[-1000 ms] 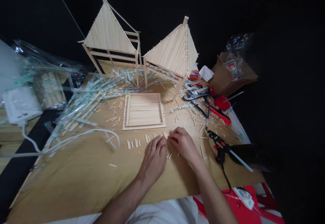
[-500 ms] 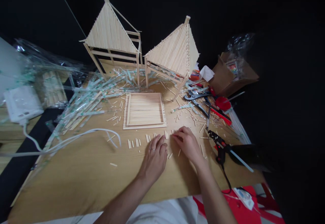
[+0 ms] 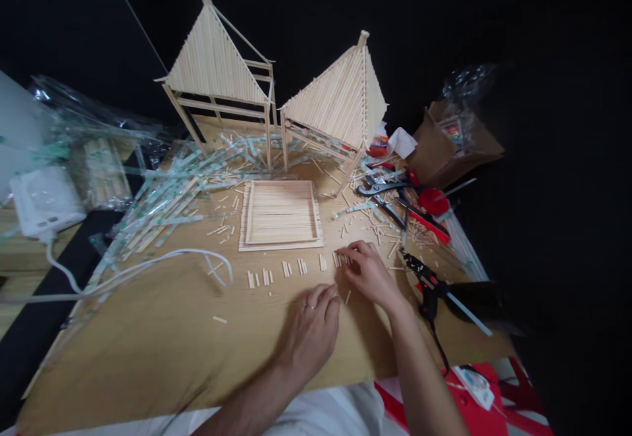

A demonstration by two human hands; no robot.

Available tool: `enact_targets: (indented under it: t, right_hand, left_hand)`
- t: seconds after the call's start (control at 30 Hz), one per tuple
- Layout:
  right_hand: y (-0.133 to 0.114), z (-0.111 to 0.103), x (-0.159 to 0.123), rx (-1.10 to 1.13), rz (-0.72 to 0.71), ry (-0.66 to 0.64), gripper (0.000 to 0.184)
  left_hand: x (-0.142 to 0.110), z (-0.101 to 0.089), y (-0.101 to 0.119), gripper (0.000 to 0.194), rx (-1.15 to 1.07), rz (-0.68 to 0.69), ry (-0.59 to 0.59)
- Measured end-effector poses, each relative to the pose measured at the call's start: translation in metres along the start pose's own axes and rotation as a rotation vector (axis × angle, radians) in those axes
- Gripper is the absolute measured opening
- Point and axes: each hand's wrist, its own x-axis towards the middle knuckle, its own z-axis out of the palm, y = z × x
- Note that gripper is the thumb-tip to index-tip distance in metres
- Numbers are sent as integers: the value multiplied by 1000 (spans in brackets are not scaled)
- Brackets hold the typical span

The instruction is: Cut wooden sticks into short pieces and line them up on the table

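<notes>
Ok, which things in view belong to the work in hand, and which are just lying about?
Seemingly in use:
short sticks, grouped in a row
right hand, at the row's right end
left hand, nearer the person
perhaps framed stick panel, glue gun

Apparently just lying about:
white cable
pliers
cardboard box
clear wrappers

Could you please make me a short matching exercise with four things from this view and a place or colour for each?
Things:
1. Stick row
2. Glue gun
3. White block
4. Carton

Descriptions:
A. black, with a red light, to the right of the right hand
B. brown, at the back right
C. in small groups, with the right hand's fingers over its right end
D. at the far left, with a white cable

Pairs: 1-C, 2-A, 3-D, 4-B
</notes>
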Motion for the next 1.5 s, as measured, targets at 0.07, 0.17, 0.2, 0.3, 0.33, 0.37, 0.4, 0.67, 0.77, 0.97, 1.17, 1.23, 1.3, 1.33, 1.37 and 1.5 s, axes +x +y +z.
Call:
enact_targets:
  t: [0.07, 0.17, 0.2, 0.3, 0.33, 0.37, 0.4, 0.67, 0.77, 0.97, 1.17, 1.23, 1.3, 1.33, 1.37, 1.5]
  right_hand:
    - [0, -5, 2, -10, -16, -35, 42]
    - [1, -8, 6, -22, -33, -50, 38]
    - [1, -8, 8, -26, -39, -53, 37]
    - [5, -5, 11, -30, -56, -61, 39]
    - [6, -4, 12, -29, -60, -61, 39]
    - [7, -3, 13, -26, -63, -59, 38]
    - [8, -2, 13, -24, -66, -58, 38]
    - [6, 0, 12, -22, -50, -28, 32]
    - [3, 1, 10, -18, -37, -9, 31]
    - [-1, -1, 8, 3, -24, -6, 33]
    - [2, 0, 13, 5, -54, -23, 35]
    - [3, 2, 14, 4, -60, -24, 32]
    - [4, 3, 14, 4, -58, -22, 32]
    - [4, 3, 13, 4, -56, -20, 32]
    - [4, 3, 13, 6, -53, -18, 32]
    - [4, 3, 11, 22, -51, -18, 32]
  left_hand:
    - [-1, 4, 4, 26, 0, 10, -5]
    - [-3, 8, 5, 25, 8, 11, -21]
    - [-3, 8, 4, 25, 12, 11, -28]
    - [-4, 7, 3, 24, 18, 17, -37]
    - [-4, 7, 2, 24, 19, 18, -33]
    - [-4, 7, 2, 24, 18, 22, -29]
    - [-4, 7, 2, 25, 18, 24, -27]
    - [-5, 7, 2, 26, 6, 30, -48]
    - [-5, 7, 2, 26, 10, 26, -58]
    - [-6, 10, 1, 26, 14, 34, -60]
    - [-6, 8, 1, 26, 13, 34, -60]
    - [-5, 8, 1, 26, 9, 35, -54]
    - [-5, 8, 1, 26, 9, 33, -58]
    - [-6, 9, 1, 26, 11, 29, -64]
    - [-6, 9, 1, 26, 13, 25, -72]
    - [-7, 11, 1, 26, 10, 17, -86]
